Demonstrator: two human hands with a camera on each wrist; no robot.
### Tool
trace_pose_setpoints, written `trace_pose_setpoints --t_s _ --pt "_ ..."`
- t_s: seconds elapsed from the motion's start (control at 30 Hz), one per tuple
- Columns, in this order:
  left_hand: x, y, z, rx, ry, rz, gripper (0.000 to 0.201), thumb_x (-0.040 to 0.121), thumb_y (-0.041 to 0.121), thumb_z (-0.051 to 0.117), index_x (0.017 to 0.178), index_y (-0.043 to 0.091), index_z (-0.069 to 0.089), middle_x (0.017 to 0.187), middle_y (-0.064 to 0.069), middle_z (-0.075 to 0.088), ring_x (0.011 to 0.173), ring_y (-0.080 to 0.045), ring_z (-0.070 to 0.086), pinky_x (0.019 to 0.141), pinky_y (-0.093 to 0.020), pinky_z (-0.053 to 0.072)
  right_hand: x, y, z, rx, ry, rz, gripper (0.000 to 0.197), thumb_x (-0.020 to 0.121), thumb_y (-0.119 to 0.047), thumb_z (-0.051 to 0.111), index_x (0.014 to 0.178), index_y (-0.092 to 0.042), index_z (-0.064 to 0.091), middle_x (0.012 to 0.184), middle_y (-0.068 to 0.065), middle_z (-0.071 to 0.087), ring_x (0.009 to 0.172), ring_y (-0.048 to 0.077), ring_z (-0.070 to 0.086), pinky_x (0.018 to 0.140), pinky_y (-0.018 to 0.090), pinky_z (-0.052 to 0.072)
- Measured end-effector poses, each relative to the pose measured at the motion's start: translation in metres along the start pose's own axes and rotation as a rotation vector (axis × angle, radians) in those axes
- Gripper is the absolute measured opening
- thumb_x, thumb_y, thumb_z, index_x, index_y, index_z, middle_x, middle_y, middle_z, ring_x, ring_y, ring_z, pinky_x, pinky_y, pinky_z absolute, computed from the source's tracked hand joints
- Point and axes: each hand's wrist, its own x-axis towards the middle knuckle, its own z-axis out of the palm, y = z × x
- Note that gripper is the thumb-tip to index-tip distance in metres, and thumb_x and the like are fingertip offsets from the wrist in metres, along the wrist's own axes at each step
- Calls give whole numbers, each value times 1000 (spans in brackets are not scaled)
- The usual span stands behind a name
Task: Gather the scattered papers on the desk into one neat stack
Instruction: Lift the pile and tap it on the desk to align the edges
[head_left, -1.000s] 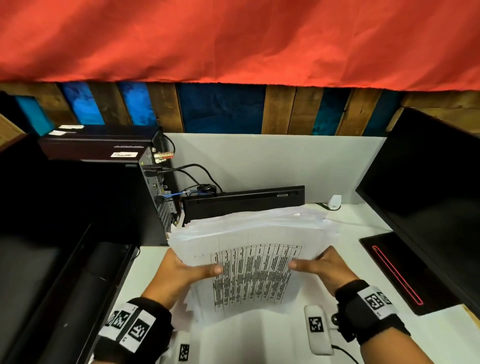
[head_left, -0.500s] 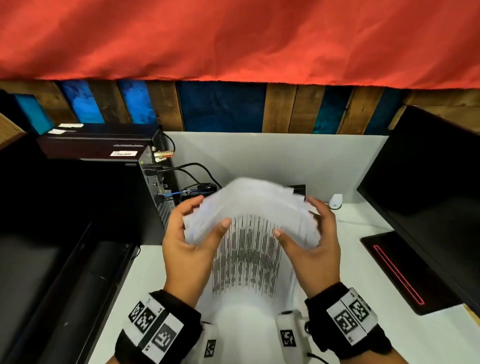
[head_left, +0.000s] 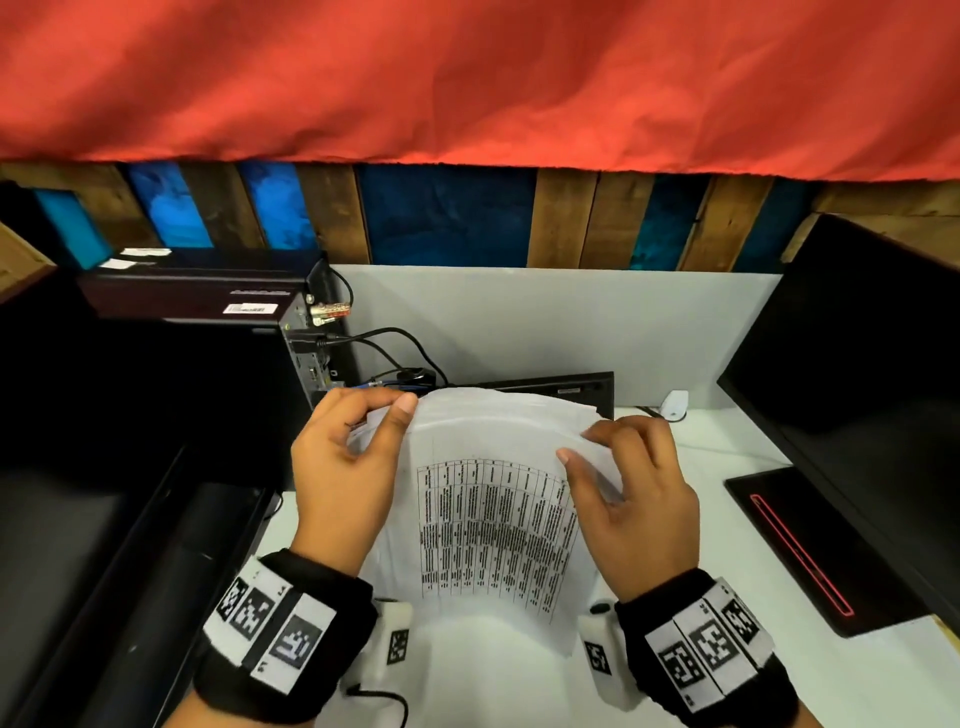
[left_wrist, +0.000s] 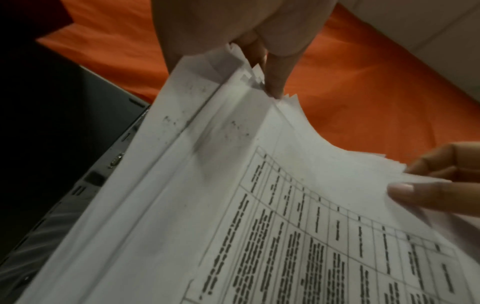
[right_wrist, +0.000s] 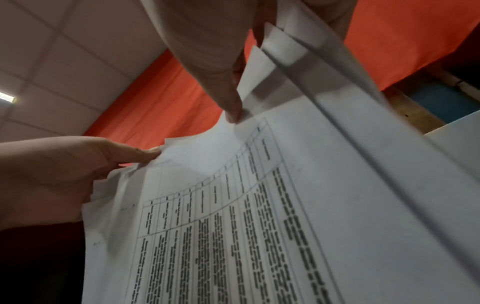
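Currently the papers (head_left: 493, 525) are held upright above the white desk (head_left: 727, 467), long axis pointing away from the body, printed table facing the person; the top corners are pinched by the left hand (head_left: 345, 478) and right hand (head_left: 631, 504), thumbs in front, fingers curled behind. A black computer case (head_left: 208, 332) is seen left, a dark monitor (head_left: 857, 389) right, a black keyboard (head_left: 550, 387) behind the sheets

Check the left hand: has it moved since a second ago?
Yes. The left hand has climbed the papers from beside the printed table to their top corner, now level with the black box's base behind.
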Motion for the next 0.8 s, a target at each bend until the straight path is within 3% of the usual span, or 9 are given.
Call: trace_pose_setpoints --t_s 0.1,0.17,0.3,0.4,0.43,0.5,0.6,0.7,0.8 --pt "-5 -1 -1 -19 42 -11 10 81 36 70 79 26 68 86 3 66 86 -10 62 82 -29 51 1 -5 -4 -40 -51 -33 43 82 -33 70 124 -31 60 99 -2 53 64 7 51 50 21 50" --pt "-8 3 1 -42 71 -23 25 74 48 72 76 24 65 83 1 65 82 -16 63 76 -33 53 3 -10 -6 -82 -116 -59 47 83 -39 68 128 -39 57 94 -3 52 65 7 51 50 20 49" --pt "-9 12 9 53 100 -32 48 64 65 72 66 20 54 73 1 57 72 -19 57 64 -37 50 2 -10 -6 -62 -89 -57 29 82 -36 69 109 -25 68 94 -2 57 63 12 58 46 26 51" --pt "-6 16 11 120 104 -35 57 62 70 69 63 17 48 69 0 52 68 -19 53 61 -37 47 -3 -5 -6 -44 -34 -55 18 81 -31 70 84 -14 64 95 0 60 58 16 58 42 29 50" --pt "-6 17 11 133 102 -36 59 62 71 68 63 16 46 69 0 51 67 -18 52 60 -36 46 -5 -5 -6 -34 -23 -56 19 81 -31 70 85 -14 62 95 -1 60 58 16 58 42 31 50" --pt "-6 18 12 160 96 -38 60 63 70 68 63 15 44 68 0 49 66 -17 50 58 -33 43 -5 -7 -8 9 -9 -71 26 82 -30 70 103 -17 62 93 -1 60 58 16 58 45 29 51" --pt "-5 17 13 211 85 -29 57 69 61 71 61 14 40 64 2 44 62 -18 47 56 -30 40 -4 -9 -11 -30 -44 -114 40 86 -33 67 125 -32 61 80 -4 57 54 14 53 47 26 49" --pt "-4 10 10 221 59 -13 45 78 45 66 61 16 38 63 2 42 60 -17 45 55 -29 38 -3 -5 -13 -37 -30 -89 31 86 -31 66 116 -25 69 81 -5 61 55 12 55 47 27 49" --pt "-4 3 6 181 49 -1 29 81 41 53 67 16 46 67 1 49 59 -18 46 56 -29 38 -2 -2 -15 -39 -1 -89 19 84 -30 69 94 -15 71 88 -3 67 62 13 64 46 28 52"
